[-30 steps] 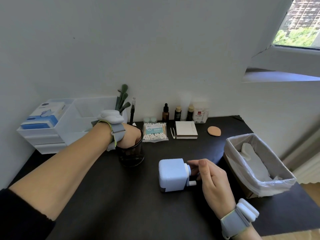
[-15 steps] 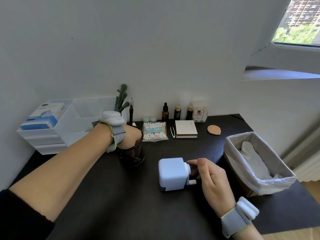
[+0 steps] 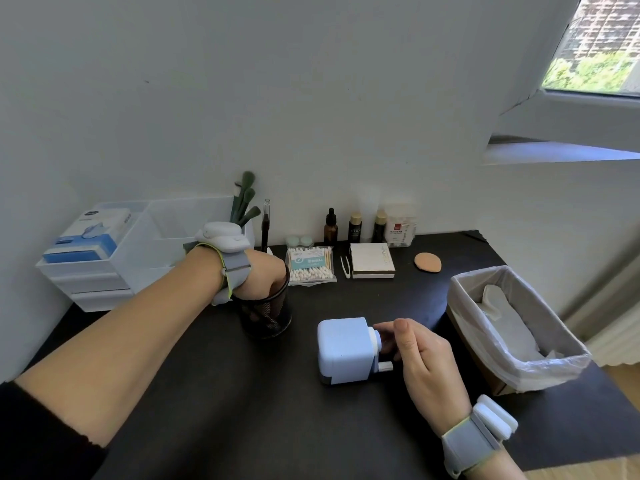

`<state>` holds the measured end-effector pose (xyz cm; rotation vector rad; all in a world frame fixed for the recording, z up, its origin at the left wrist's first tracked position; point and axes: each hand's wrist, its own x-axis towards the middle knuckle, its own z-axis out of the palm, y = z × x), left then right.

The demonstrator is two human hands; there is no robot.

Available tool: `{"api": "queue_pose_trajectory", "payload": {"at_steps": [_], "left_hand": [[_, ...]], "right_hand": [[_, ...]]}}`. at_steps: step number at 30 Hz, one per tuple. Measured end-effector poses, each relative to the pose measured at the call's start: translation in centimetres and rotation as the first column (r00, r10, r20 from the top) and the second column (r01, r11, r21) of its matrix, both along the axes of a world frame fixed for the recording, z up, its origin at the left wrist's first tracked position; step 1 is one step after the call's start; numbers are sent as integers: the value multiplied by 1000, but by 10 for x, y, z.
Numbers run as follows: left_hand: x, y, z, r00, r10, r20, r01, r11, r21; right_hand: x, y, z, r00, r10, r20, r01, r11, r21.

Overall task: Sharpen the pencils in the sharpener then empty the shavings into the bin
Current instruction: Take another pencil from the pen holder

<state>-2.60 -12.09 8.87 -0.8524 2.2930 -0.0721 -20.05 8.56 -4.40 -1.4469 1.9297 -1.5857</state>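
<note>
A light blue pencil sharpener stands on the black desk in front of me. My right hand is at its right side, fingertips on the white crank end. My left hand reaches down into a black mesh pencil cup; its fingers are hidden inside, so what they hold cannot be seen. No pencil is visible. The bin, lined with a white bag, sits at the desk's right edge.
White drawer boxes stand at the back left. Along the wall lie a cotton swab pack, tweezers, a white notebook, small bottles and a tan sponge.
Both hands have stayed almost where they were; only the view has shifted slightly. My left hand remains in the cup and my right at the sharpener's crank.
</note>
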Motion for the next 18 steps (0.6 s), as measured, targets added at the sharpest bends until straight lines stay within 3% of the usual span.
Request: {"api": "queue_pose_trajectory", "payload": {"at_steps": [3,8,12,18], "left_hand": [[-2,1,8,999,-16,-42,18,998,65],[10,1,13,964,-47,-263,65,996,61],[24,0,17,874,31,-486,13,996,88],[51,2,27,709,80,-700,-24,996,89]], "right_hand": [[0,0,0,1000,2,2,-2,1000,2],[0,1,1,1000,3,-5,-3,1000,2],[1,2,4,1000,2,-7,-2,1000,-11],[3,4,9,998,-26,-63,22,998,-59]]}}
